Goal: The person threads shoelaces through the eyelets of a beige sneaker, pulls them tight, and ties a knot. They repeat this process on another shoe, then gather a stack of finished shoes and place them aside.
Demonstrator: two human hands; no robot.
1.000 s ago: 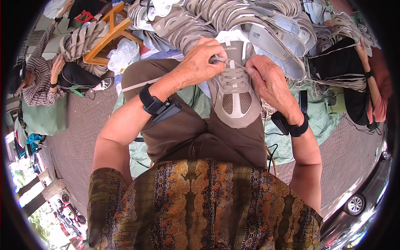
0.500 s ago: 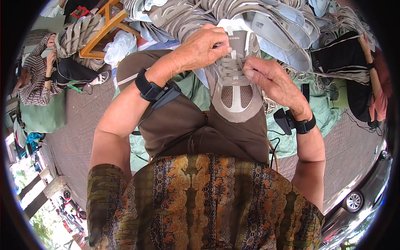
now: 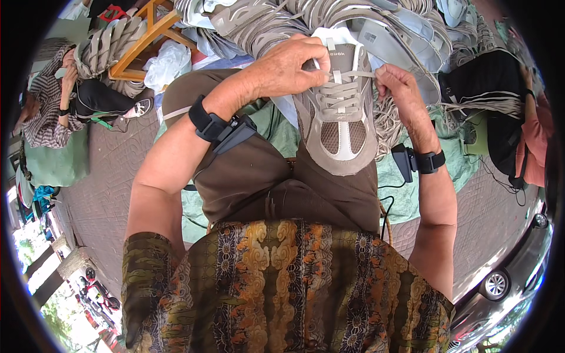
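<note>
A flat, unsoled shoe upper in beige and grey lies along my right thigh, its toe toward me. Crossed shoelace runs through its eyelets below the tongue. My right hand pinches a stretch of the lace, drawn out taut to the right of the upper. At the upper's left edge, my left hand is closed with thumb and forefinger together by the top eyelets. Its fingertips seem to grip the edge or lace there, but what exactly they hold is hidden.
Stacks of similar shoe uppers fill the far side, with loose laces hanging at the right. A wooden stool and white plastic bag stand far left. People sit at both sides. Green sheeting covers ground beneath me; a car is lower right.
My right hand has moved right and slightly up, away from the eyelets, pulling the lace out taut. My left hand has stayed nearly in place, shifting slightly.
</note>
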